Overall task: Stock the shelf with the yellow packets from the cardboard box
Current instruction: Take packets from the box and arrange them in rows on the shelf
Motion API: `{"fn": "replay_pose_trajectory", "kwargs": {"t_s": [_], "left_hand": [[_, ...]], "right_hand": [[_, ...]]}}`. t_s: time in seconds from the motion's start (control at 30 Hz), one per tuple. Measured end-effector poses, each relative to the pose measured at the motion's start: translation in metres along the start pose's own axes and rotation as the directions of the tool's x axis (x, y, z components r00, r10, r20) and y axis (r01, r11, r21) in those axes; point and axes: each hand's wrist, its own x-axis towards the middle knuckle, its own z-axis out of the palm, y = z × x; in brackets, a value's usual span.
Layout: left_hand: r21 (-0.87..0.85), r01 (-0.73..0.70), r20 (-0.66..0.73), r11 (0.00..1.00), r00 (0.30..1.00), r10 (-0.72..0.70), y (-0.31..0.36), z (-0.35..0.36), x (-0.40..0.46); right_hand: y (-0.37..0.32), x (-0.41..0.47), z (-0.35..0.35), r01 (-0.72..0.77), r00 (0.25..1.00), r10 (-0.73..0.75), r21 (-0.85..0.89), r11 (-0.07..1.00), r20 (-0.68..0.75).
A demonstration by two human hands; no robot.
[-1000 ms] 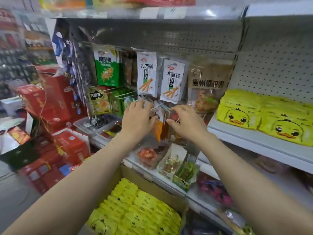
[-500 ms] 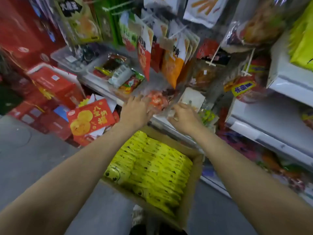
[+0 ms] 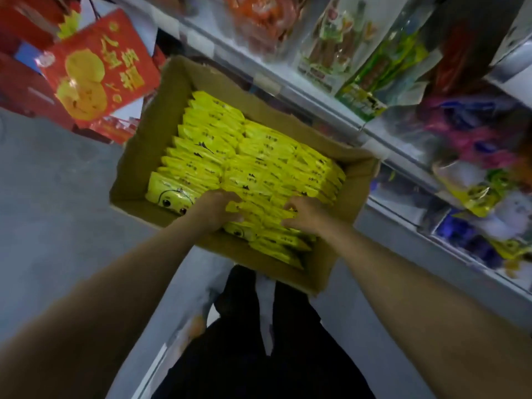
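The left hand [image 3: 216,210] and the right hand [image 3: 305,213] are both inside the cardboard box [image 3: 161,110], at the lower middle of the frame, well apart from each other. Each hand has its fingers and thumb curled around the ends of the same small stack of yellow packets [image 3: 259,156] at the box's near edge; the stack sits between the two hands.

The cardboard box occupies the middle of the frame with its flaps open. It stands on the grey floor [image 3: 57,197], its far side just beside the shelving [image 3: 316,96]. Yellow packets fill it in upright rows; the nearest packet at the left shows a printed duck face.

The shelving runs diagonally across the upper right of the frame. Its tiers carry clear snack bags [image 3: 331,47], green bags and, lower right, purple and yellow bags; motion blur hides their detail.

A red gift box [image 3: 98,67] with yellow discs and yellow characters leans at the upper left, among other red boxes.

The person's dark trousers [image 3: 259,355] fill the bottom middle, directly below the box's near corner.
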Motion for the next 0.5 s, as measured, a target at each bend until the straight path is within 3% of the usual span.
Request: {"fn": "replay_pose_trajectory", "kwargs": {"t_s": [0.13,0.27,0.5], "left_hand": [[0.013,0.035,0.077,0.999,0.996,-0.036,-0.02,0.028,0.014],[0.006,0.032,0.084,0.999,0.996,-0.032,-0.028,0.036,0.026],[0.053,-0.008,0.101,0.999,0.995,0.003,-0.038,0.035,0.034]], "right_hand": [[0.016,0.015,0.036,-0.027,0.993,0.016,0.098,0.995,0.116],[0.023,0.022,0.049,-0.019,0.995,0.004,0.151,0.988,0.096],[0.023,0.018,0.068,0.032,0.997,-0.026,-0.084,0.996,0.072]]}}
